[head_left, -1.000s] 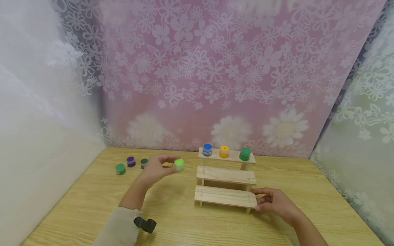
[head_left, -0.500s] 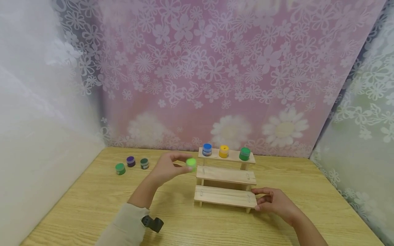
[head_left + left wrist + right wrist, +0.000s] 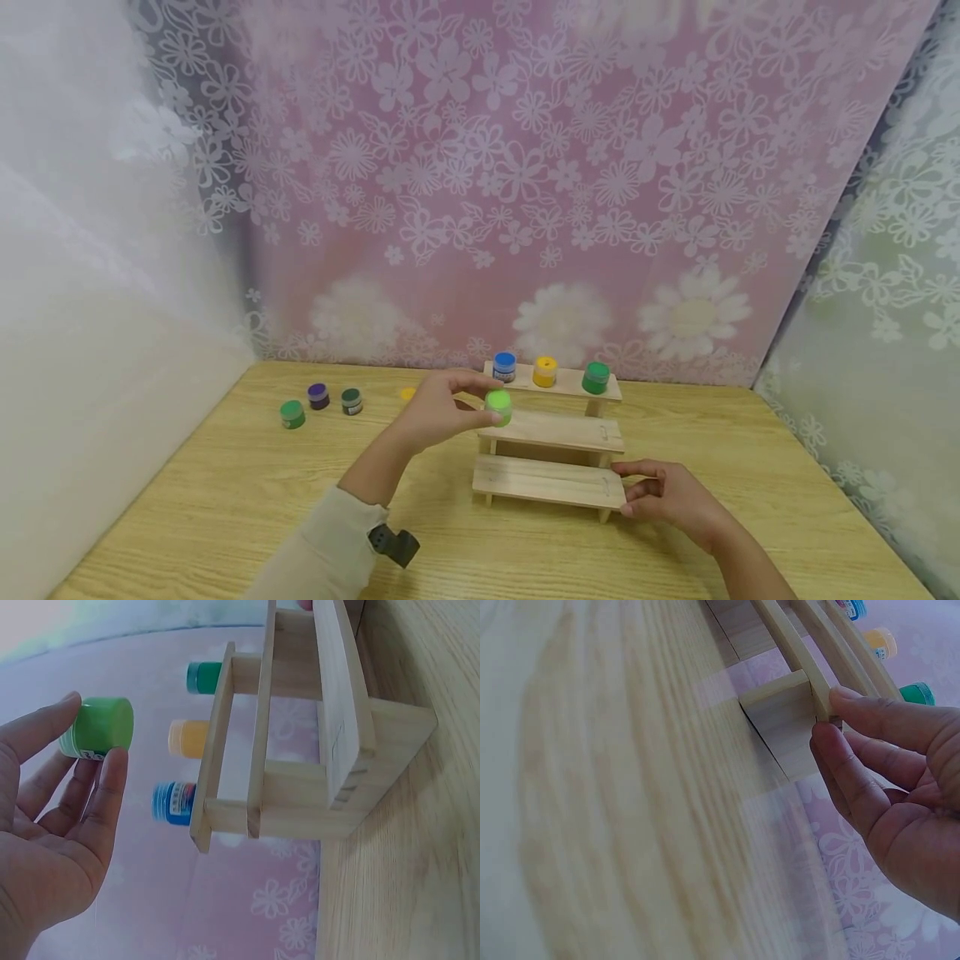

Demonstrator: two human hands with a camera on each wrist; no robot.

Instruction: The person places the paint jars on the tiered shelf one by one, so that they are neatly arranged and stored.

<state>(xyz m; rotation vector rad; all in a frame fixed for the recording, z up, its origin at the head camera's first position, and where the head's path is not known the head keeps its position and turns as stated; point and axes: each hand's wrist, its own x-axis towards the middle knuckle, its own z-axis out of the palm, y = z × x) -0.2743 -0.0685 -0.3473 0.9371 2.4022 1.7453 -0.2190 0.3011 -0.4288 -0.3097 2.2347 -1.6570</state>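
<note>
The jar [image 3: 498, 407], light, rigid and likely slick, is pinched round its sides by the left hand [image 3: 438, 412], while the rack [image 3: 551, 433] is steadied at its corner by the curled right fingers [image 3: 645, 483].

R hand [image 3: 900, 802] sat at 3-4 o'clock, fingertips [image 3: 851, 697] pinching the end of the lowest slat of the wooden stepped rack [image 3: 795, 705]. Rack ran from ctr up to 1 o'clock. Small paint pots behind it: yellow pot [image 3: 879, 639] at 1 o'clock, green pot [image 3: 917, 692] at 2, just above the fingers. Wood-grain tabletop [image 3: 615, 787] filled 6 to 12 o'clock, blurred.
</note>
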